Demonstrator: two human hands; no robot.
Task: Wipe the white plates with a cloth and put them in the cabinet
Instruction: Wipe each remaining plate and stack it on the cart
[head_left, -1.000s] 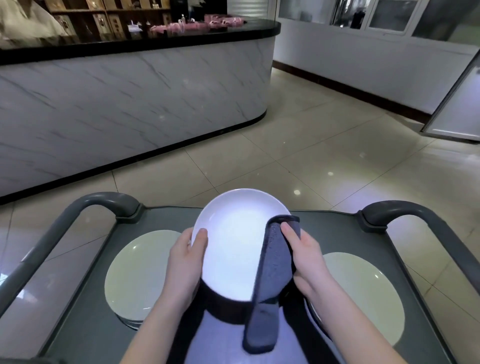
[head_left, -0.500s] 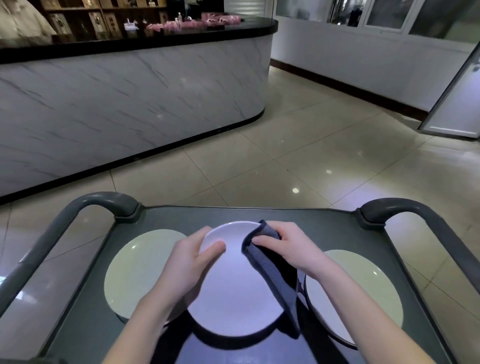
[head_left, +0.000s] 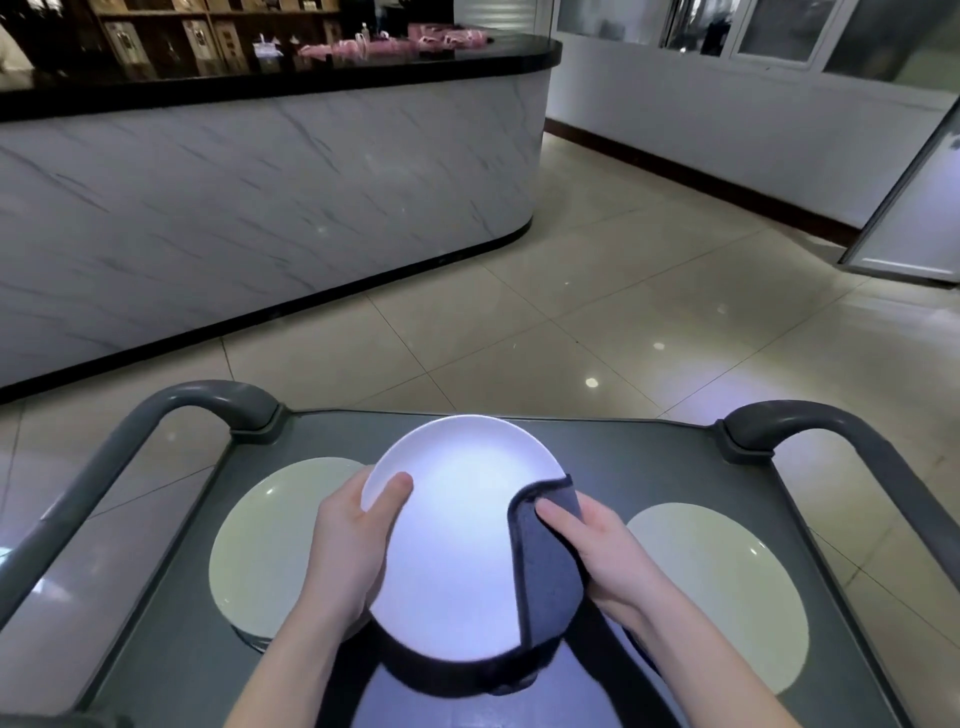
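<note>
Left hand (head_left: 348, 540) grips the white plate (head_left: 457, 525) rim; right hand (head_left: 597, 551) pinches the cloth (head_left: 545, 571) over its opposite edge.

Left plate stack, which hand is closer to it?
Left. The left hand overlaps the stack; the right hand, holding the cloth, is beyond the raised plate.

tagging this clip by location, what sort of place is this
Probably a restaurant or bar: a curved marble-look counter with a black top, dark wooden shelves behind it, and a grey serving cart carrying round white plates.
</note>
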